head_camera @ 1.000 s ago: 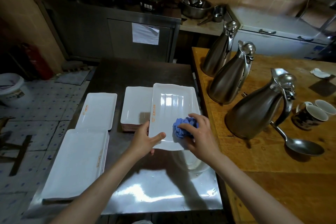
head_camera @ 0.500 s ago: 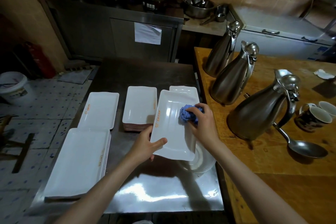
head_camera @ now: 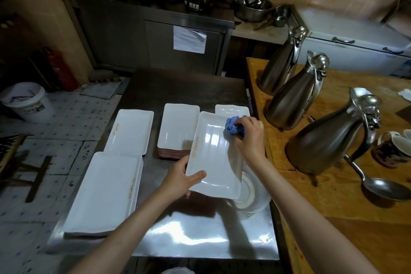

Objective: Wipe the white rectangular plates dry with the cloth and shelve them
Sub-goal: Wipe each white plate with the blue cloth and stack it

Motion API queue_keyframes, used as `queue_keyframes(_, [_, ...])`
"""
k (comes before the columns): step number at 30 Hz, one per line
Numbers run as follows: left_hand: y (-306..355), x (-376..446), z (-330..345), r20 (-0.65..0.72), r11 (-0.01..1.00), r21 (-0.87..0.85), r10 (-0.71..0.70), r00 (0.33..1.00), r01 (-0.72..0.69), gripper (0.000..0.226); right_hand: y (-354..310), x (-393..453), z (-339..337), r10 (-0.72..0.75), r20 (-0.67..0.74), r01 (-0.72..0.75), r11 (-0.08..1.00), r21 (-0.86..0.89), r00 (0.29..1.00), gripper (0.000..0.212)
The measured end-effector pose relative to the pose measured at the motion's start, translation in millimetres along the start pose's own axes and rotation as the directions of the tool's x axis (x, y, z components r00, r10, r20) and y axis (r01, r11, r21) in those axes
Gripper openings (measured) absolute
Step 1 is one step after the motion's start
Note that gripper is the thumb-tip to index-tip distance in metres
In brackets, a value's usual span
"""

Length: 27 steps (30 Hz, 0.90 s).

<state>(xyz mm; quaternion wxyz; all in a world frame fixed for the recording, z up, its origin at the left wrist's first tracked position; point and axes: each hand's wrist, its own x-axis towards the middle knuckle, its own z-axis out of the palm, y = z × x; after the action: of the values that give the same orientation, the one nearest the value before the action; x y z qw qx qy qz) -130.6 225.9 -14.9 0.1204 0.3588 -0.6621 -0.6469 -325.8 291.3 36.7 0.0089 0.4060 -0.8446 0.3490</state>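
My left hand (head_camera: 180,179) grips the near left corner of a white rectangular plate (head_camera: 214,158), held above the steel table (head_camera: 189,238). My right hand (head_camera: 250,138) holds a bunched blue cloth (head_camera: 233,128) pressed on the plate's far right corner. Behind it lies another white plate (head_camera: 231,109). A stack of white plates (head_camera: 180,130) stands to the left of the held plate. Further left, a single plate (head_camera: 130,131) and a large stack (head_camera: 106,193) lie on the table.
A clear round dish (head_camera: 251,196) sits under the held plate's near end. Three steel jugs (head_camera: 293,98) stand on the wooden counter (head_camera: 347,218) at right, with a ladle (head_camera: 378,184) and mugs (head_camera: 393,151). A white bucket (head_camera: 26,101) is on the floor at left.
My right hand has slid the blue cloth from the plate's near end up to its far right corner. My left hand keeps its grip; the plate shifted slightly nearer.
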Motion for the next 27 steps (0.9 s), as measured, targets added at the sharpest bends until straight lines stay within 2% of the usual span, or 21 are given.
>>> queue_keyframes(4, [1, 0, -4, -0.024, 1.000, 0.009, -0.008, 1.000, 0.008, 0.048, -7, -3, 1, -0.041, -0.128, 0.049, 0.997, 0.066, 0.991, 0.027])
queue_keyframes(7, [-1, 2, -10, -0.056, 1.000, -0.001, -0.015, 0.998, 0.015, 0.044, -9, -9, 0, -0.104, -0.147, 0.121, 0.987, 0.110, 0.984, 0.023])
queue_keyframes(14, [-10, -8, -39, -0.162, 0.997, 0.059, -0.035, 0.986, 0.045, 0.045, -19, -26, 24, -0.102, 0.026, 0.096, 0.979, 0.181, 0.994, 0.019])
queue_keyframes(18, [-22, -21, -64, -0.252, 0.991, 0.102, -0.058, 0.966, 0.086, 0.046, -38, -37, 40, -0.158, 0.091, 0.132, 0.962, 0.239, 0.983, 0.014])
queue_keyframes(27, [-48, -64, -119, -0.340, 0.990, 0.009, -0.130, 0.931, 0.142, 0.040, -82, -57, 85, -0.158, 0.315, 0.028, 0.924, 0.382, 0.936, 0.024])
